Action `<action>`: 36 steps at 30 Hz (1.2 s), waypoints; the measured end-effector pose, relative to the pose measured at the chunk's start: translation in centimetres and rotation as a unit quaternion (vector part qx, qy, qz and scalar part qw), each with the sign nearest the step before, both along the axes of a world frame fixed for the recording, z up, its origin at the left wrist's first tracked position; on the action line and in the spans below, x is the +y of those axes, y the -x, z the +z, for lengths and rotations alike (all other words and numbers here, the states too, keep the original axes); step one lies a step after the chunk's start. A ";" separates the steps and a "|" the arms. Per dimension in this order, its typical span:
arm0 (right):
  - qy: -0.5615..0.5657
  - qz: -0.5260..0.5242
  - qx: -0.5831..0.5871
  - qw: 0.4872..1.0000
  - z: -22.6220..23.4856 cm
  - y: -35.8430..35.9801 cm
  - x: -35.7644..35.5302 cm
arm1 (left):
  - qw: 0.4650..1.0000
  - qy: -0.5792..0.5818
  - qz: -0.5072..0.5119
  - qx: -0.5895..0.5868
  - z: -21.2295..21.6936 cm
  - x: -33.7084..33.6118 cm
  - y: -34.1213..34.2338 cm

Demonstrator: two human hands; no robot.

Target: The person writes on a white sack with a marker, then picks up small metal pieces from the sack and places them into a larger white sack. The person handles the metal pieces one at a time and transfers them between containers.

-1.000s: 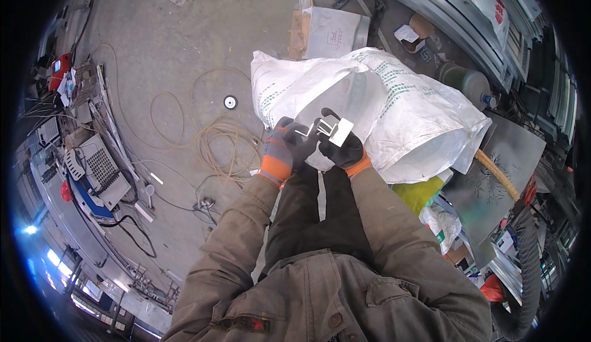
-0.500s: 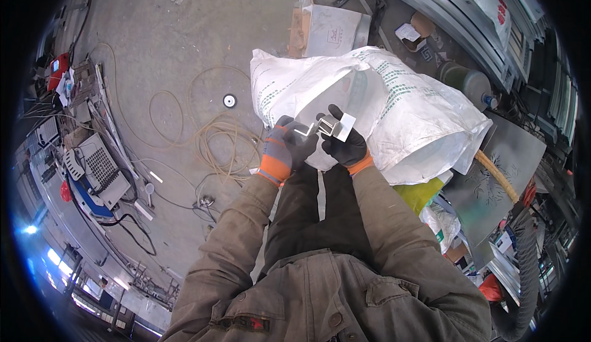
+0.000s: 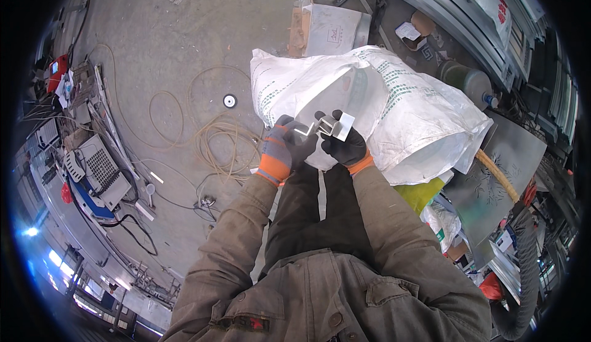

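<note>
Both my hands wear grey-black work gloves with orange cuffs and are close together above my lap. My left hand (image 3: 284,149) is closed on a small angled piece of silvery metal profile (image 3: 306,130). In my right hand (image 3: 348,149) are short metal profile pieces (image 3: 327,126), held between thumb and fingers; one shows a flat pale square face (image 3: 346,124). The metal in the two hands nearly meets, and I cannot tell whether it touches. Just beyond my hands lies a large open white woven sack (image 3: 320,89), its inside partly hidden by them.
A second white sack (image 3: 418,114) bulges to the right, with a metal sheet (image 3: 511,176) beside it. Coiled hose (image 3: 225,148) and a small wheel (image 3: 229,101) lie on the floor at left. A perforated grey machine (image 3: 95,163) stands farther left; a cardboard box (image 3: 332,29) is behind the sacks.
The raised fingers of my right hand have curled slightly closer to the metal pieces. Otherwise both hands stay in nearly the same place.
</note>
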State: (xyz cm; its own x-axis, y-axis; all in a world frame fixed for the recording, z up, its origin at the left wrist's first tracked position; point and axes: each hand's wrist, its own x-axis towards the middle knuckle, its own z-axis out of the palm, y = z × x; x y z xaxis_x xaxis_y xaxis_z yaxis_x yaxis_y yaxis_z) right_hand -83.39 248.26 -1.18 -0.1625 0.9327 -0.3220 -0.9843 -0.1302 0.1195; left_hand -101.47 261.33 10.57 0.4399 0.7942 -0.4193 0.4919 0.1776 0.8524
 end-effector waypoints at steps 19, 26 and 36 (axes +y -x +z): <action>0.022 0.015 -0.015 1.000 0.2 0.2 0.1 | 1.000 -0.010 0.000 0.024 -0.2 0.1 0.2; 0.035 0.028 0.021 0.999 -0.1 0.0 0.1 | 0.999 -0.018 -0.011 0.037 -0.3 0.4 0.2; -0.034 -0.034 -0.459 0.887 0.3 1.1 -0.5 | 0.997 0.035 0.045 0.060 -0.2 0.3 0.0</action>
